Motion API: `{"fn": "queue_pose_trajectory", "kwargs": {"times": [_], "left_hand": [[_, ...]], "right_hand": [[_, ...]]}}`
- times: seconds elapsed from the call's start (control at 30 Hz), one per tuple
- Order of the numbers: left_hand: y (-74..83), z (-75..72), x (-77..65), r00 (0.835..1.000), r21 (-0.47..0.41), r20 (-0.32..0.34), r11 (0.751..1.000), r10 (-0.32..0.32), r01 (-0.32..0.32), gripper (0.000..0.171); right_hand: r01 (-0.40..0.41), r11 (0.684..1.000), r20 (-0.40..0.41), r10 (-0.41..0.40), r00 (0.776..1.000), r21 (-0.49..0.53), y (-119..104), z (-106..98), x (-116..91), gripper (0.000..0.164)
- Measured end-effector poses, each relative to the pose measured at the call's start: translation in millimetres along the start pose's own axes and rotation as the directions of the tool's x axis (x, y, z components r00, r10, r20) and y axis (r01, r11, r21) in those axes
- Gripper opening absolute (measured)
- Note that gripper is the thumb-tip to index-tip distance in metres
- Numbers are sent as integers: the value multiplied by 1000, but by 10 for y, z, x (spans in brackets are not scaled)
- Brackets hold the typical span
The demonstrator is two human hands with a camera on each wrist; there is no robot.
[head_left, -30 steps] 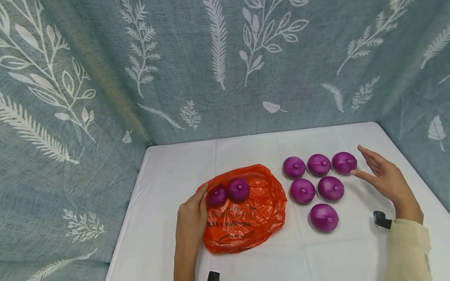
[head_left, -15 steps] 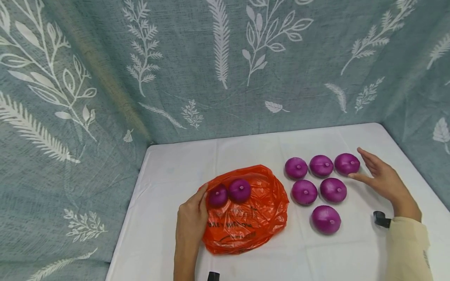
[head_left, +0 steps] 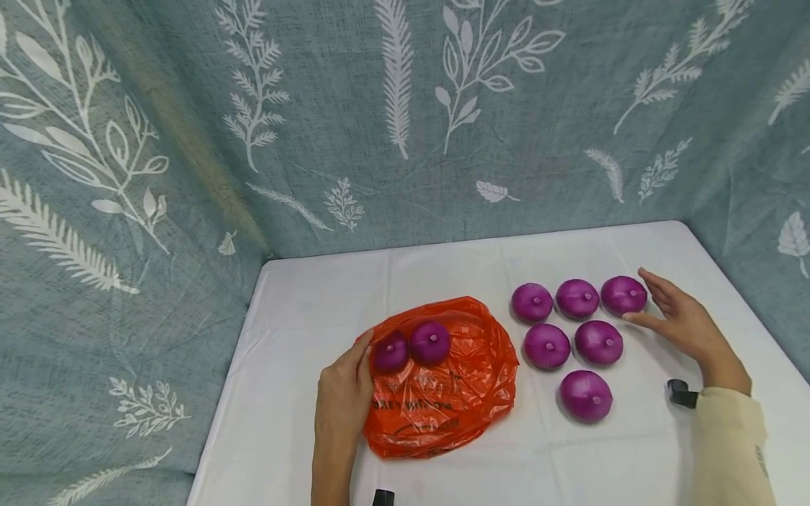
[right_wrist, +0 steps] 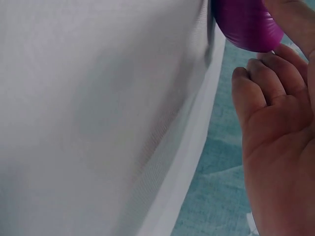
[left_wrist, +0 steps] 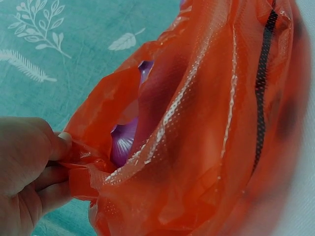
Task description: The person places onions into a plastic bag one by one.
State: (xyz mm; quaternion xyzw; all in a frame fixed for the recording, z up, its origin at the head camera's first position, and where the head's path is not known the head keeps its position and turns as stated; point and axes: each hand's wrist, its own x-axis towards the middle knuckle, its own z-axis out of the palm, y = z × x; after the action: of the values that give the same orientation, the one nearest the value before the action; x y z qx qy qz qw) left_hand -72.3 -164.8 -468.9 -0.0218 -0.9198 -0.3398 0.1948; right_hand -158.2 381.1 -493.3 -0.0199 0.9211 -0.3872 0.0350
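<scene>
My left hand pinches the left edge of a red-orange plastic bag with printed black lettering. In the left wrist view, thumb and fingers grip the bag's rim, with part of a purple onion showing through the opening. Two smooth, shiny purple onions lie at the bag's left side in the head view. On the right, my right hand is spread beside the rightmost onion of the back row, thumb and fingers apart. Whether it touches that onion is hard to tell.
Several more purple onions stand right of the bag: two in the back row, two in the middle row, one in front. White cloth covers the table. Teal leaf-patterned curtain hangs behind and at both sides.
My right hand has shifted slightly left, closer round the rightmost onion. My left hand keeps its hold on the bag. The head view has shifted a little.
</scene>
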Motion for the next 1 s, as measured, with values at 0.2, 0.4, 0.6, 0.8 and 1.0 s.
{"fn": "queue_pose_trajectory", "kwargs": {"times": [0.2, 0.4, 0.6, 0.8, 1.0], "left_hand": [[-2, -4, -7, 1000, 2, 2, 1000, -6, 6, 34], [-9, 8, -4, 1000, -2, -1, 1000, -3, 3, 34], [-3, 9, -9, 1000, -6, 4, 1000, -19, 19, 36], [2, -2, -11, 1000, -7, 4, 1000, -20, 20, 35], [15, -5, -7, 1000, -11, 14, 1000, -23, 23, 37]], "right_hand": [[24, 1000, -3, -24, 1000, -9, -1, 28, 9, 102], [19, 1000, -2, -19, 1000, -23, -28, 46, 34, 101], [-24, 999, 2, 24, 1000, -28, -49, 45, 55, 98], [-53, 998, 5, 53, 999, -46, -46, 47, 68, 96], [-56, 997, -28, 55, 998, -61, -47, 53, 67, 95]]}}
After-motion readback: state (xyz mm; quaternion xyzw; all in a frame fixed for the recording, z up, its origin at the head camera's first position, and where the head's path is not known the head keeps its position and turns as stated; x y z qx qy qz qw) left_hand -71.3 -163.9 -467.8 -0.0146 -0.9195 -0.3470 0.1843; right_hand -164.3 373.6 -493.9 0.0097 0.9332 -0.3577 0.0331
